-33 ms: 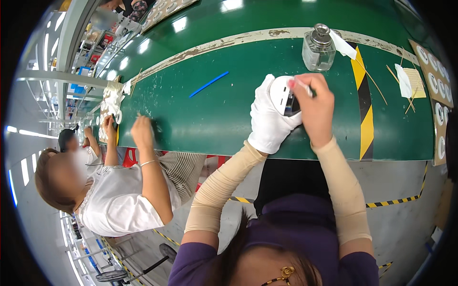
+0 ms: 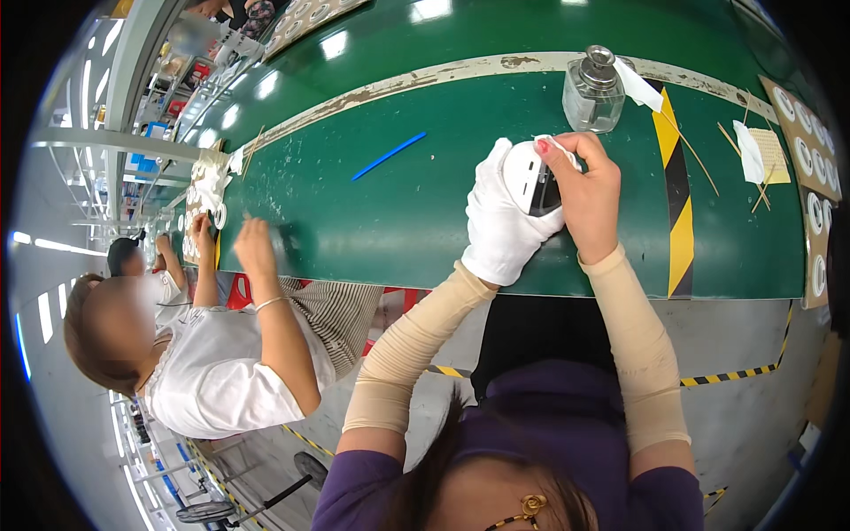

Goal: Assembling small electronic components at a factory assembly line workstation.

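Observation:
My left hand point(image 2: 506, 217), in a white glove, is wrapped around a round white device point(image 2: 522, 174) with small dark slots and a glossy black section. My bare right hand point(image 2: 591, 190) is closed at the device's upper right edge. Its thumb and forefinger pinch a small white piece point(image 2: 569, 150) that looks like cloth or paper, mostly covered by the fingers. The thumb lies over the device's face. Both hands are above the front part of the green table point(image 2: 398, 221). Just beyond them stands a clear glass bottle point(image 2: 593, 93) with a metal top.
A white wipe point(image 2: 639, 86) lies beside the bottle. To the left is a blue stick point(image 2: 390, 157). Yellow-black tape point(image 2: 677, 203) crosses the table at right, near thin wooden sticks, a beige pad point(image 2: 772, 155) and a board of white rings point(image 2: 815, 195). A co-worker point(image 2: 230, 372) sits at left.
My right hand's thumb and fingers have shifted slightly on the device's edge, and more of the white piece shows. The device tilts a little differently. The co-worker's raised hand has moved slightly left.

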Demonstrator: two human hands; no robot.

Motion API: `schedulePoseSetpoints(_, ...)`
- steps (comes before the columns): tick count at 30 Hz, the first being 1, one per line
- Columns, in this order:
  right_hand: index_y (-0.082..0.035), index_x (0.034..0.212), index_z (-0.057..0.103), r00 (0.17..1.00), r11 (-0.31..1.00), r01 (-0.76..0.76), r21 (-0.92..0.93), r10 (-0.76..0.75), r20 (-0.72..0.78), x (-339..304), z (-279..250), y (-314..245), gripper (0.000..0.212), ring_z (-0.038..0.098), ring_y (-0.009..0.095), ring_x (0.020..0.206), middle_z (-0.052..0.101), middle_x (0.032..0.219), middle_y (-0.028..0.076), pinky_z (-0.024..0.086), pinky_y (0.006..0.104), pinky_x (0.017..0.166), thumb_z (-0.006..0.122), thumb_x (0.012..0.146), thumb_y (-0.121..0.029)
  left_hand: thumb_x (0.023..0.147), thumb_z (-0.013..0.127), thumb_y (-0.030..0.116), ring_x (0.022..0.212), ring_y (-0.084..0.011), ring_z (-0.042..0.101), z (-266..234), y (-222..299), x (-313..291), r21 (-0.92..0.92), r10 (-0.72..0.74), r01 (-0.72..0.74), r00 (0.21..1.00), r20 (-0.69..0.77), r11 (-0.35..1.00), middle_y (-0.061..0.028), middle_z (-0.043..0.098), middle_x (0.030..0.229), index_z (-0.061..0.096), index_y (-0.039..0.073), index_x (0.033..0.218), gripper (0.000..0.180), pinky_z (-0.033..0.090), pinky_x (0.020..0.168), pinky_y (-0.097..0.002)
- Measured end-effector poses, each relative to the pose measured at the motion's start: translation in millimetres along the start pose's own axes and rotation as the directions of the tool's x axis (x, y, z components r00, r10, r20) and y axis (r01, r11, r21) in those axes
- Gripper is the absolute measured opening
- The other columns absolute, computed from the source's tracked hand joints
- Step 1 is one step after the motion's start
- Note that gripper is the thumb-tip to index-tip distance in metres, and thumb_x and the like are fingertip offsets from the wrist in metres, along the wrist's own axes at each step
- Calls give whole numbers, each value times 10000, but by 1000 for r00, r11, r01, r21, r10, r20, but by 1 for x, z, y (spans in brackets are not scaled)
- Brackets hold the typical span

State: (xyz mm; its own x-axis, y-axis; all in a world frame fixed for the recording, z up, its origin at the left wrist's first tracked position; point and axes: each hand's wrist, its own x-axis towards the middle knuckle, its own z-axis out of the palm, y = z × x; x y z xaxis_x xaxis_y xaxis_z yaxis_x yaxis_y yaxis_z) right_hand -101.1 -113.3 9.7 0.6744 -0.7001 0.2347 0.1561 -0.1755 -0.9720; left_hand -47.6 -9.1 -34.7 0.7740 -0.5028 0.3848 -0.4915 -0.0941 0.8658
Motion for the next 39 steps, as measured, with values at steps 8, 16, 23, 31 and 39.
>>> schedulePoseSetpoints(8, -1, 914, 695, 956, 958, 268, -106, -251, 151, -34, -13, -2, 185, 553, 226, 1139, 550, 1285, 125, 441, 322, 953, 627, 762, 79, 689, 829, 206, 1066, -282, 604, -6, 5, 1, 161, 48, -57, 997, 60, 985, -162, 579, 1196, 238, -5, 1388, 940, 492, 894, -370)
schedulePoseSetpoints(16, -10, 1015, 657, 946, 901, 321, -290, -317, 63, 25, -36, -23, 163, 586, 111, 879, 649, 955, 66, 460, 235, 777, 631, 856, -35, 611, 860, 215, 1120, -337, 543, -7, 19, 4, 194, 18, -21, 1000, 20, 981, -171, 437, 1317, 328, 49, 1387, 955, 476, 927, -398)
schedulePoseSetpoints(23, -16, 871, 676, 748, 473, 632, -614, -580, 324, 106, -48, -19, 122, 568, 237, 870, 635, 899, 95, 459, 323, 769, 689, 811, -122, 594, 862, 191, 1171, -342, 523, -19, 23, -3, 129, -22, 14, 998, 63, 992, -189, 447, 1320, 301, 48, 1418, 1007, 440, 991, -385)
schedulePoseSetpoints(31, -28, 855, 684, 779, 505, 581, -639, -572, 256, 114, -63, -25, 129, 563, 243, 874, 639, 907, 84, 439, 342, 787, 686, 817, -152, 621, 843, 90, 1233, -292, 491, -40, 16, -5, 125, -12, -9, 986, 169, 992, -154, 448, 1354, 286, 42, 1430, 984, 386, 1060, -367)
schedulePoseSetpoints(39, -4, 946, 667, 727, 440, 665, -603, -567, 387, 105, -74, -17, 147, 581, 260, 1005, 648, 1054, 100, 442, 337, 890, 640, 855, -116, 622, 844, 91, 1308, -298, 415, -66, 11, 9, -90, 5, 28, 938, 347, 996, -181, 343, 1452, 279, 71, 1444, 998, 346, 1092, -384)
